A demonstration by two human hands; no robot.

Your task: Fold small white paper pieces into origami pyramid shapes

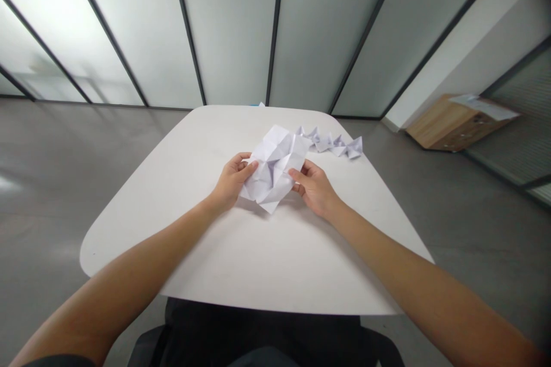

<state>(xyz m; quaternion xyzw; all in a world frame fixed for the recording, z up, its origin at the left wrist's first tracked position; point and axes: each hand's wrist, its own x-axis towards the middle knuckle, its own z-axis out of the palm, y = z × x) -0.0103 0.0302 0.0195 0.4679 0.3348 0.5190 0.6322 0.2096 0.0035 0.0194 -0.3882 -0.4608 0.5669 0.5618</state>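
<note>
One sheet of creased white paper [272,169] is held at the middle of the counter [241,258], toward its far half, between the person's two hands. It is folded into many facets and partly crumpled. Its lowest corner sits at or just above the counter surface; contact cannot be confirmed from this view.

The left hand [231,182] grips the sheet's left side, with the fingers closed on the paper and the thumb across its upper face. The right hand [314,188] holds the right side in a similar pinch.

Handling assessment: the sheet is very light, soft and fragile. It will offer little stiffness, may crush or tear under a hard squeeze, and is best taken lightly by its outer edges.

Count: one sheet in hand; two hands in view. Beyond the sheet, a row of folded paper shapes [331,143] lies on the counter, roughly four or five; overlap prevents an exact count.

One wooden box [451,123], with white paper on top, stands on the floor [55,183] to the right.
</note>
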